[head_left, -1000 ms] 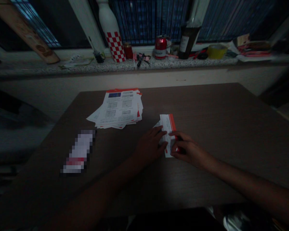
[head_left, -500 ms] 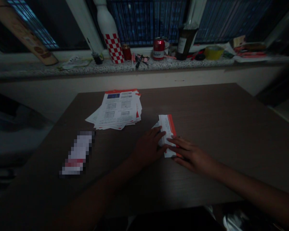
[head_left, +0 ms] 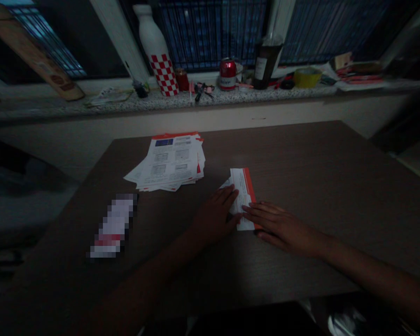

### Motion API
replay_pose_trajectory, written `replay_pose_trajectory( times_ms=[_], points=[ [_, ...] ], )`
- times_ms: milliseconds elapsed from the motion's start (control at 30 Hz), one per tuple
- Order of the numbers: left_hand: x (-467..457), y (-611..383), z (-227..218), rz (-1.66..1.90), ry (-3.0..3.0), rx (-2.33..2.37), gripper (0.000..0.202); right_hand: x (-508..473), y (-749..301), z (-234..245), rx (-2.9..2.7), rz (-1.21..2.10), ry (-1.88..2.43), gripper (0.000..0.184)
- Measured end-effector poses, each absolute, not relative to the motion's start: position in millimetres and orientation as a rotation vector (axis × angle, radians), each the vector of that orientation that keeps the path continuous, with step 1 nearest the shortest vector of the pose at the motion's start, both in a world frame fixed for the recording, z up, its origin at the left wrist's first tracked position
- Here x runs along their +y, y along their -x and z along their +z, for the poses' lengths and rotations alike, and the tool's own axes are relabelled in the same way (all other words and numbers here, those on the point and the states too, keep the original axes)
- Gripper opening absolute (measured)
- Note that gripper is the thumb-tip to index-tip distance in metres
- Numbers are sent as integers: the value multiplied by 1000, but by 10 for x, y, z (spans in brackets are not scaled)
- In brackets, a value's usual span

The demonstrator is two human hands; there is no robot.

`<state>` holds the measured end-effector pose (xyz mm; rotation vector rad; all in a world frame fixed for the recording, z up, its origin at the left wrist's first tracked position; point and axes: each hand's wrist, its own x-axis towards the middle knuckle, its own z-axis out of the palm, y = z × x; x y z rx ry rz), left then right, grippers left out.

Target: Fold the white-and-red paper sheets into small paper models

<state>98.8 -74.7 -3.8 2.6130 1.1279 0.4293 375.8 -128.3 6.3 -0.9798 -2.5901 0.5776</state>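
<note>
A folded sheet of paper (head_left: 238, 179), white with an orange strip along its right side, lies on the brown table (head_left: 301, 163). My left hand (head_left: 215, 212) rests on its left edge, fingers stretched out and thumb near the lower part. From the right, my right hand (head_left: 280, 226) lies flat across the orange strip, its fingertips on the white part. Both hands are open and press on the paper without gripping it. A slanted corner of the sheet shows by the left fingers; the fingers hide part of the lower half.
A stack of printed sheets (head_left: 171, 163) lies at the back left of the table, with a blurred-out phone-like object (head_left: 114, 226) in front of it. On the windowsill stand a checkered white bottle (head_left: 161, 60), a red can (head_left: 227, 74) and a yellow tape roll (head_left: 307, 78).
My right hand's fingers have drawn closer together and lie flatter on the paper, shifted slightly. My left hand stays nearly in place. The camera view has tilted a little.
</note>
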Motion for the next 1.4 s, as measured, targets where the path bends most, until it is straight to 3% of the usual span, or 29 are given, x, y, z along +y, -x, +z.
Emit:
replay_pose_trajectory(
  times_ms=[200, 367, 533, 667, 800, 933, 1400],
  points=[
    [-686, -955, -44, 419, -2641, 1033, 62, -1033, -3770, 137, -2523, 537, 995, 46],
    [-667, -895, 8, 368, -2745, 999, 52, -702, -3794, 163, -2487, 420, 1026, 42],
    [-613, -801, 42, 360, -2783, 1087, 55, -522, -3792, 87, -2456, 367, 1055, 38],
    [-568, -733, 86, 277, -2769, 1108, 58, -553, -3795, 34, -2463, 363, 1094, 42],
    [-591, -722, 149, 285, -2724, 1079, 46, -601, -3830, 44, -2495, 305, 1120, 43],
    [-618, -743, 171, 291, -2673, 1090, 58, -594, -3874, 53, -2525, 304, 1095, 43],
    [-595, -724, 164, 355, -2672, 1063, 47, -570, -3870, 28, -2475, 333, 1083, 41]
  ],
)
